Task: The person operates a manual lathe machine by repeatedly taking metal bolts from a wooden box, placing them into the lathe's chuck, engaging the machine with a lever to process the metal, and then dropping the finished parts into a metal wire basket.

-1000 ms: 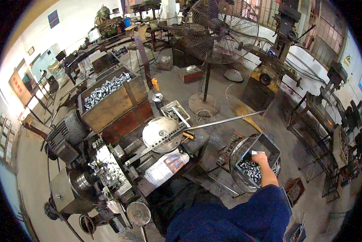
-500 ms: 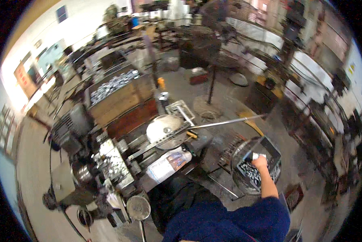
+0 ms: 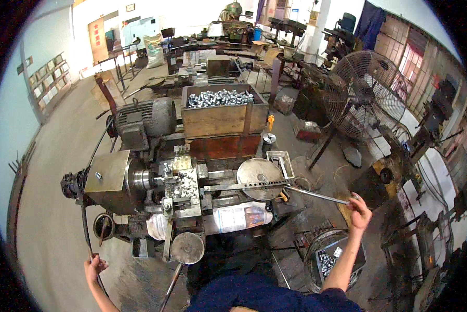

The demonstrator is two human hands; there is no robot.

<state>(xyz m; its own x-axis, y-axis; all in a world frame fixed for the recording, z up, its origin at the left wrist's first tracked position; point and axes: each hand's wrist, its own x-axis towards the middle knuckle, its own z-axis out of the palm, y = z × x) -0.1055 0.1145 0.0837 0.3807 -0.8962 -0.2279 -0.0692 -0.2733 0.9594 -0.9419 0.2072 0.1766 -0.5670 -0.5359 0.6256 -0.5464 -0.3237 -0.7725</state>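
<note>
My left hand point(image 3: 94, 266) is at the lower left, its fingers curled around a long thin black rod point(image 3: 86, 223) that runs down beside the lathe point(image 3: 108, 177). To the right, my right hand point(image 3: 359, 212) is raised, with fingers bent around the outer end of a shiny metal lever point(image 3: 316, 194). That lever slants from a perforated bar point(image 3: 233, 186) lying over a round metal plate point(image 3: 251, 171). Below my right forearm, a grey tray point(image 3: 362, 249) of small metal parts point(image 3: 325, 264) rests in a round basin point(image 3: 308, 283).
A wooden crate point(image 3: 218, 122) heaped with metal parts stands behind the lathe, beside an electric motor point(image 3: 145, 118). A large fan point(image 3: 366, 96) is at the right. A printed bag point(image 3: 238, 218) lies along the lathe's front. Near me is a round-topped stand point(image 3: 187, 248).
My right hand has left the tray and moved up to the lever. My left hand has come into view at the black rod. The view has swung left toward the lathe.
</note>
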